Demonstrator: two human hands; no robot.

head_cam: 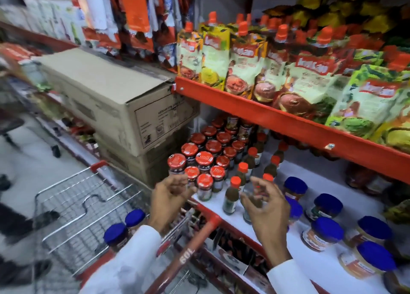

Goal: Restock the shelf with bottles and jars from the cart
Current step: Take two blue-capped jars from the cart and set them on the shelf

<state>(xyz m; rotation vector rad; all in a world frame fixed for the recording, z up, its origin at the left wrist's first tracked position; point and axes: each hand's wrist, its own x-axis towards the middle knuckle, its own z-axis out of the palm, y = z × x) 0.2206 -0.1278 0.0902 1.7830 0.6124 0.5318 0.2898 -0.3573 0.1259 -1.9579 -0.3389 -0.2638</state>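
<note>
My left hand (168,199) hovers over the front edge of the white shelf (315,262), fingers spread, holding nothing. My right hand (265,205) is beside it, fingers curled apart, just in front of a small dark bottle with an orange cap (231,196). Red-lidded jars (204,158) stand packed at the shelf's left. Several blue-lidded jars (324,231) stand to the right. Two blue-lidded jars (116,235) remain in the wire cart (84,207) below my left arm.
Stacked cardboard boxes (115,94) sit left of the shelf, behind the cart. An orange upper shelf (266,114) holding spouted pouches (241,63) overhangs the jars. The cart's red handle (193,247) crosses between my arms.
</note>
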